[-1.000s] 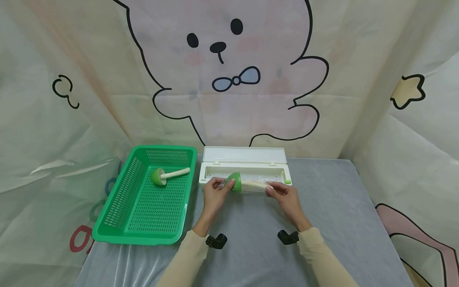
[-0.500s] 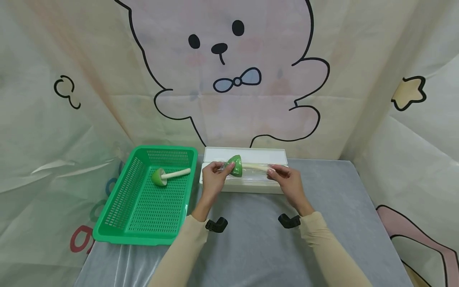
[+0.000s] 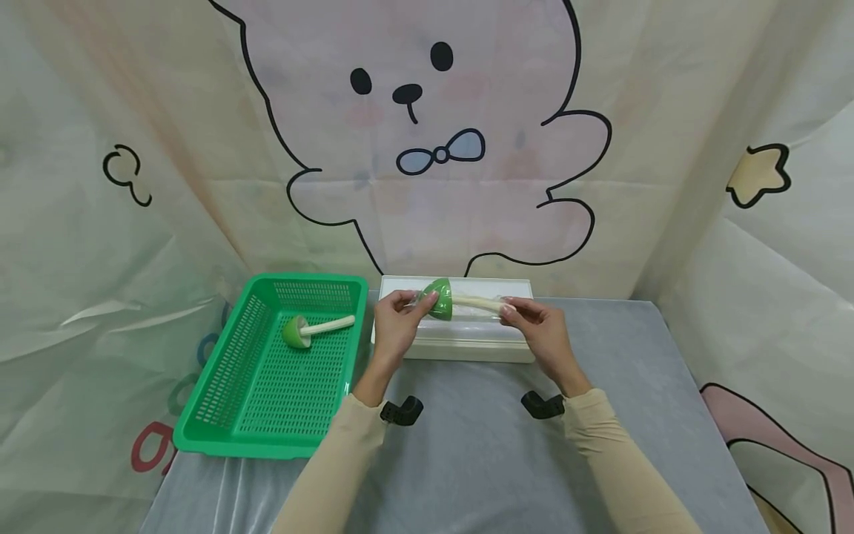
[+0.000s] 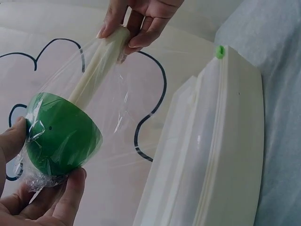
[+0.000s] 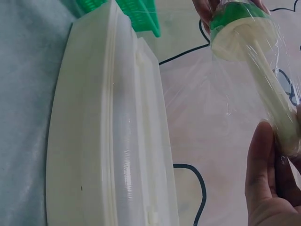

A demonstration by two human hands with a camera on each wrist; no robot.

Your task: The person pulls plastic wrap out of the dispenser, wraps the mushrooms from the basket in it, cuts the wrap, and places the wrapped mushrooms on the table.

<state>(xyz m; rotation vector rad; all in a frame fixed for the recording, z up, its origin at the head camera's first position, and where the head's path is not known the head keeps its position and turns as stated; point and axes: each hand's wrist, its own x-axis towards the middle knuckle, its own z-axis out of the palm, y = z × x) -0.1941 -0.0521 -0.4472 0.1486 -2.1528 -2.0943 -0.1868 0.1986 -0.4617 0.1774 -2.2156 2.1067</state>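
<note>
A green-capped toy mushroom (image 3: 438,300) with a pale stem is wrapped in clear plastic film, raised in front of the white box. My left hand (image 3: 395,326) pinches the cap end, where the film bunches up in the left wrist view. With thumb and fingers my right hand (image 3: 542,332) grips the stem's end through the film (image 5: 227,101). The mushroom lies roughly level, cap to the left. Behind and below it is the long white film dispenser box (image 3: 467,350), its lid (image 3: 494,288) raised. Part of the box is hidden by the hands and mushroom.
To the left stands a green plastic basket (image 3: 273,423) with a second green-capped mushroom (image 3: 296,331) lying in it. A grey cloth (image 3: 480,467) covers the table. A printed curtain (image 3: 467,215) hangs close behind the box and basket.
Both hands have lifted the wrapped mushroom up and away from the near side of the box. The grip at each end stays the same; the basket has not moved.
</note>
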